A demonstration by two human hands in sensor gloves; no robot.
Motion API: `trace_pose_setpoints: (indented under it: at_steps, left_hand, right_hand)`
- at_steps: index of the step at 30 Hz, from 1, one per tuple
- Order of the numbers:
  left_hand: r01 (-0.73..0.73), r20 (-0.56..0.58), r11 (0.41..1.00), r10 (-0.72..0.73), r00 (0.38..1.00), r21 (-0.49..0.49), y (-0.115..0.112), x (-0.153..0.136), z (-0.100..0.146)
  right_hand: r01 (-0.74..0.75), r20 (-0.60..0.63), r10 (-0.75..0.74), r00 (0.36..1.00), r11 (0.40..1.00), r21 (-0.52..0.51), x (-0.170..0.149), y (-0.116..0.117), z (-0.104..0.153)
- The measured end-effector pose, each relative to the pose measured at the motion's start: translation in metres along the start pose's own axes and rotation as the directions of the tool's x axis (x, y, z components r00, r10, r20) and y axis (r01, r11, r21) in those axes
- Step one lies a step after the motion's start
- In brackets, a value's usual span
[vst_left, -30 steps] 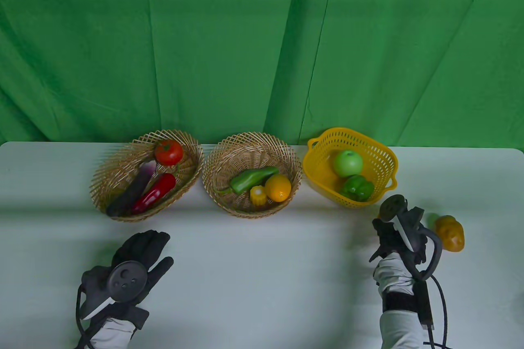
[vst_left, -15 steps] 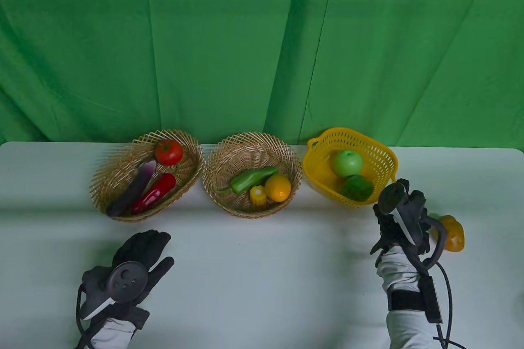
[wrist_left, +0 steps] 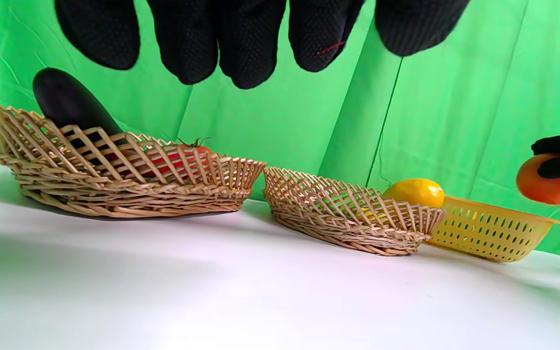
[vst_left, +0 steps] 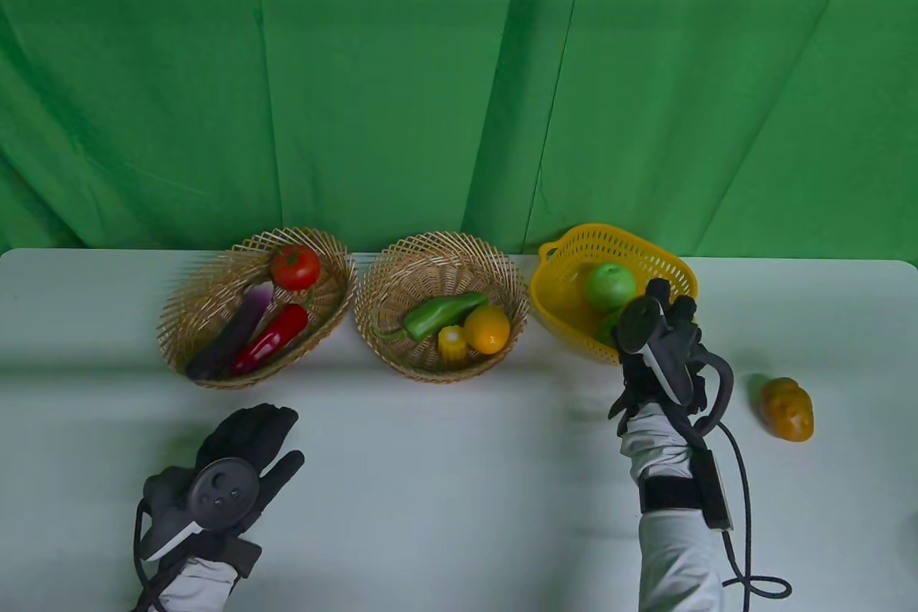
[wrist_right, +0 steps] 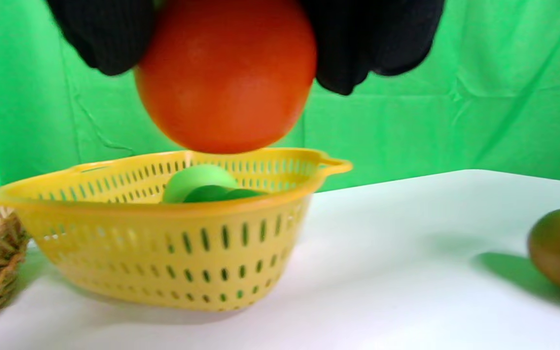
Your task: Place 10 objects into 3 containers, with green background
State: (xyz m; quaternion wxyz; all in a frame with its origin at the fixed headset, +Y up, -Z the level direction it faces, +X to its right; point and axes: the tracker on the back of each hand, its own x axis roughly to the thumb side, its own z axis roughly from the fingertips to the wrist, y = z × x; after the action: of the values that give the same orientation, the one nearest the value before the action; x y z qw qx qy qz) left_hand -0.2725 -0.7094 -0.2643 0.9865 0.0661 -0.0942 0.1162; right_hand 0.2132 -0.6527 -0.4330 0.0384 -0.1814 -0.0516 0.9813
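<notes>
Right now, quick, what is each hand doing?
Left hand: open, holding nothing, fingers spread.
Right hand: closed around an orange fruit, holding it above the yellow basket.

Both hands wear black textured knit gloves: left hand [vst_left: 247, 443], right hand [vst_left: 663, 346]. Each carries a dark round tracker [vst_left: 224, 490] with a white strip. Sleeves [vst_left: 678, 562] are pale grey; a black cable [vst_left: 746, 533] trails from the right wrist strap.

A white table [vst_left: 445, 483] carries two wicker baskets, an oval one [vst_left: 188, 314] at left and a round one [vst_left: 380, 296] mid-table, a yellow plastic basket [vst_left: 552, 296], and a mango [vst_left: 787, 409] lying apart at right.
</notes>
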Motion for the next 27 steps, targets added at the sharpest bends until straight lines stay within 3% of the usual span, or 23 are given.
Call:
trace_pose_setpoints:
  at_steps: [16, 27]
  left_hand:
    - [0.005, -0.012, 1.000, -0.005, 1.000, -0.008, 0.000, -0.001, 0.000]
    - [0.007, -0.016, 1.000, -0.007, 1.000, -0.006, 0.001, -0.003, 0.000]
  right_hand:
    - [-0.021, 0.050, 0.021, 0.999, 1.000, -0.015, 0.033, 0.019, -0.011]
    - [0.001, 0.015, 0.000, 1.000, 0.997, -0.072, -0.005, 0.000, -0.010]
